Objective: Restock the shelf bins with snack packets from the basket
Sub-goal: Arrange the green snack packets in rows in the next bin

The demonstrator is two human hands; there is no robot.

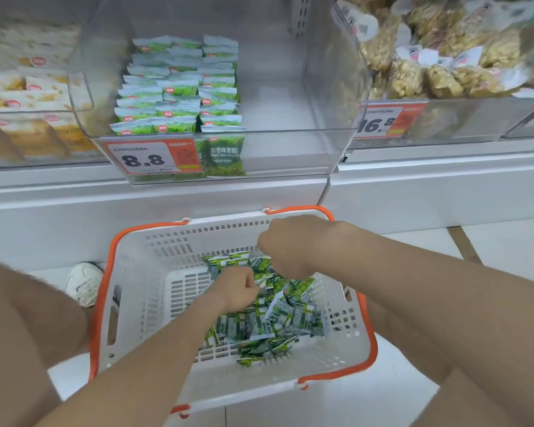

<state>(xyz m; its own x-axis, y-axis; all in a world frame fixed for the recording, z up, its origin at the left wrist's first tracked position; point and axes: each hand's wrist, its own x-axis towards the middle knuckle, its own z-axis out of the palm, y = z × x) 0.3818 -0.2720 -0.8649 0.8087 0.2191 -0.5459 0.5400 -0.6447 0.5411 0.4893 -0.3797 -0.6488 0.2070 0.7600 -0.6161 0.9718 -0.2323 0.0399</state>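
A white basket (142, 291) with orange handles stands on the floor below the shelf. Several small green snack packets (278, 322) lie heaped in its right half. My left hand (238, 288) is down in the basket, its fingers curled and pinching packets at the top of the heap. My right hand (285, 245) hovers over the far side of the heap with fingers curled down on green packets. Above, a clear shelf bin (290, 112) holds neat rows of the same green packets (179, 90) in its left part; its right part is bare.
The bin carries an 8.8 price tag (150, 157). A bin of pale yellow packets (25, 87) sits to the left, one of bagged beige snacks (438, 57) to the right. A white shoe (84, 283) rests beside the basket. My knee (28, 318) is at lower left.
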